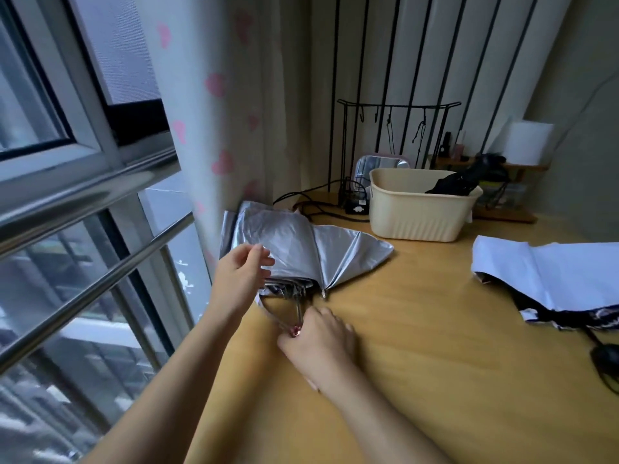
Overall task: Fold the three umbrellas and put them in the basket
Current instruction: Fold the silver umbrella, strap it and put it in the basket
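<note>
A silver umbrella [301, 249] lies partly collapsed on the wooden table, its canopy bunched toward the curtain. My left hand [239, 274] rests on the canopy's near edge, fingers curled on the fabric. My right hand [318, 336] is closed around the umbrella's handle end, where a pink tip shows. A cream basket [418, 216] stands at the back with a folded black umbrella [452, 185] inside it. A white umbrella [552, 279] with a dark patterned underside lies spread at the right edge, its black handle [606, 358] near the table's front.
A black wire rack [395, 135] with hooks, cables and a small charger [356, 205] stand behind the basket. A wooden shelf with small bottles [455, 152] is at the back right. A heart-print curtain [217, 128] and window rails border the table's left side.
</note>
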